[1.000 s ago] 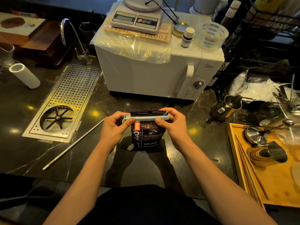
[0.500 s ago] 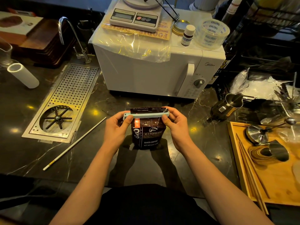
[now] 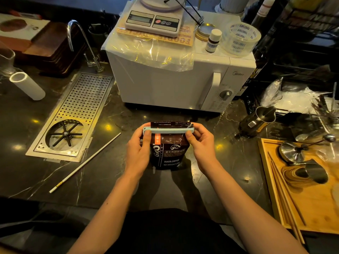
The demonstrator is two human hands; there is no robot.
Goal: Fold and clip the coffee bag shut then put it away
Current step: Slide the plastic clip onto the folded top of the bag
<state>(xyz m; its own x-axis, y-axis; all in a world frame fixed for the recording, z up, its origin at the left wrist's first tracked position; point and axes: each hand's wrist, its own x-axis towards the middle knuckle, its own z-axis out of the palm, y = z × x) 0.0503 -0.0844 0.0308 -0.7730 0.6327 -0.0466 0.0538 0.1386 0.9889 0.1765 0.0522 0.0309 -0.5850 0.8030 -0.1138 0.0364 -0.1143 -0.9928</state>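
Note:
A dark brown coffee bag [image 3: 169, 155] stands upright on the black counter, in front of the microwave. Its top is folded over, and a long pale blue clip [image 3: 167, 130] lies across the fold. My left hand [image 3: 139, 151] pinches the clip's left end, thumb in front. My right hand [image 3: 200, 143] pinches the clip's right end, where the clip's two arms meet. A strip of the folded bag top shows above the clip.
A white microwave [image 3: 174, 83] with a scale and a tape roll on top stands just behind the bag. A perforated metal drain tray [image 3: 77, 114] and a white stick [image 3: 86, 163] lie at left. A metal pitcher [image 3: 256, 121] and a wooden tray [image 3: 310, 198] with tools sit at right.
The bag's folded top has risen slightly and the clip now sits level across it. Both hands stay on the clip's ends.

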